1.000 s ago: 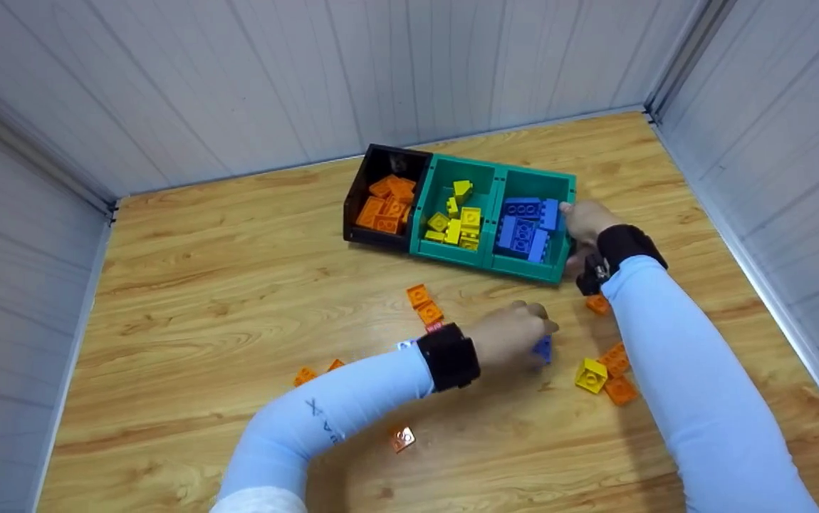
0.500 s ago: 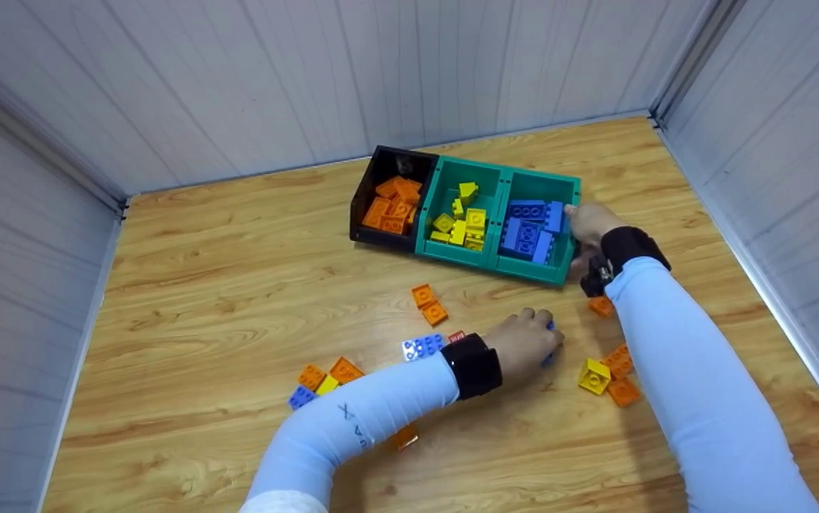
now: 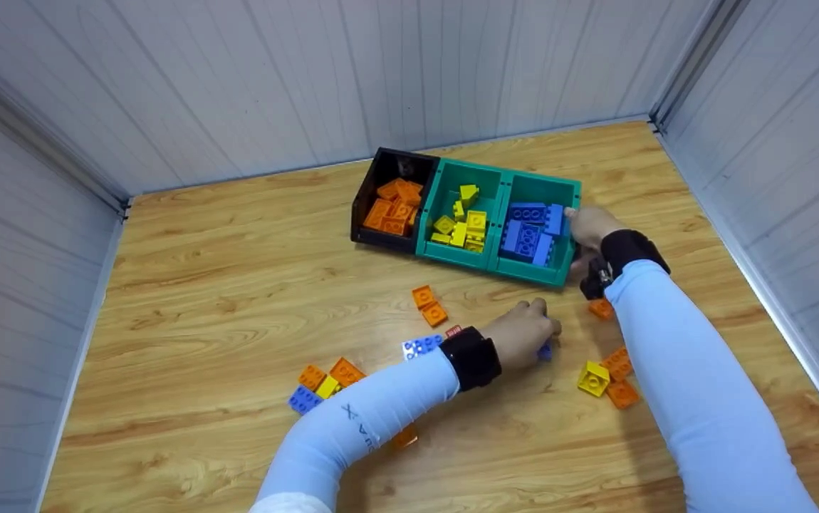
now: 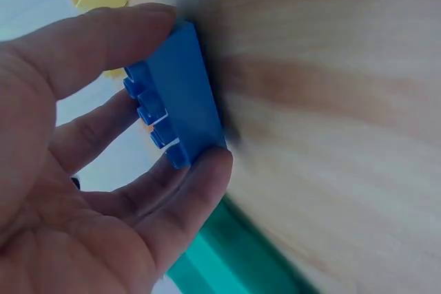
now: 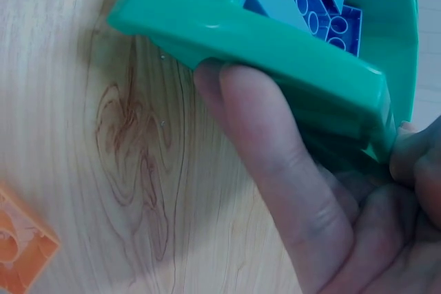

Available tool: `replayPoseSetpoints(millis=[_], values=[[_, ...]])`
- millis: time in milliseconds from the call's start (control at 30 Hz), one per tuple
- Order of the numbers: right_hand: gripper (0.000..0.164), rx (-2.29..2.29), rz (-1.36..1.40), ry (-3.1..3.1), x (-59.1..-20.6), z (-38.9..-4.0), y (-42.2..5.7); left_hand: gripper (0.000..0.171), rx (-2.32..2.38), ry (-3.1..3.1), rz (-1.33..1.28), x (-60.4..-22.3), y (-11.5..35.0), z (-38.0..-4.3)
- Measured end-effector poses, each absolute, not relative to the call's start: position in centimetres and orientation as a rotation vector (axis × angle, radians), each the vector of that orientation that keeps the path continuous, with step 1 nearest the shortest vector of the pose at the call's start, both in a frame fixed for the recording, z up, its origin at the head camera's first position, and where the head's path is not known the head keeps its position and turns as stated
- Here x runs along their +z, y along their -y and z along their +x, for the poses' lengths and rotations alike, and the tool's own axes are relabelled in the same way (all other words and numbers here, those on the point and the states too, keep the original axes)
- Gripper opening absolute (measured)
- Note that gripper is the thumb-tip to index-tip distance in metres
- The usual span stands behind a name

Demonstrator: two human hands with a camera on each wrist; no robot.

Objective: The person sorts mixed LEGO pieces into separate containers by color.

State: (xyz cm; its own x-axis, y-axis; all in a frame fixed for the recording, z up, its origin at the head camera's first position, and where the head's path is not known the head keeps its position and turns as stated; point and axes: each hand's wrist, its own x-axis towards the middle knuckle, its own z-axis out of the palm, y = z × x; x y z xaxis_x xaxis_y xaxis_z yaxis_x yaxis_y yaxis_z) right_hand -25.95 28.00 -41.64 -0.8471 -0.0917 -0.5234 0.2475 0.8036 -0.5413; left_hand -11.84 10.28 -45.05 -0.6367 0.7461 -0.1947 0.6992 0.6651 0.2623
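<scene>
My left hand (image 3: 521, 335) pinches a blue building brick (image 4: 182, 91) between thumb and fingertips, close over the table. The brick's studs face the palm in the left wrist view. My right hand (image 3: 591, 228) grips the right end of a green bin (image 3: 523, 269), thumb at the rim and fingers against the outside and underneath. Blue bricks (image 3: 529, 241) lie in that bin. Beside it a second green bin (image 3: 445, 251) holds yellow bricks (image 3: 476, 221), and a black bin (image 3: 388, 239) at the left end of the row holds orange bricks (image 3: 381, 211).
Two orange bricks (image 3: 434, 313) and a light blue brick (image 3: 422, 347) lie before the bins. Further left is a cluster with a blue brick (image 3: 304, 400). A yellow brick (image 3: 593, 379) lies beside orange ones at right. Pale panels (image 3: 274, 85) wall the table (image 3: 224, 285).
My left hand has moved slightly right and its fingers have taken hold of the blue brick. The forearm's shift uncovers several bricks at left. My right hand stays on the green bin.
</scene>
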Motion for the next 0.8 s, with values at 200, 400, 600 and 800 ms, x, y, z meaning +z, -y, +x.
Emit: replayPoseSetpoints(millis=[200,400,600,800], values=[[0.060,-0.934,0.160,-2.406,-41.7,-26.1,-28.2,0.038,0.432,-2.633,1.096,-42.4,-9.7,-14.9],[0.064,-0.961,0.187,-2.360,-41.7,-26.2,-28.5,0.042,0.495,-2.697,0.984,-40.5,-9.9,-19.1],[0.060,-0.821,0.122,-2.426,-41.8,-26.1,-28.6,0.051,0.533,-2.724,0.897,-40.8,-11.3,-22.6],[0.058,-0.773,0.092,-2.471,-41.9,-26.2,-28.6,0.059,0.483,-2.717,0.822,-42.0,-12.4,-24.1]])
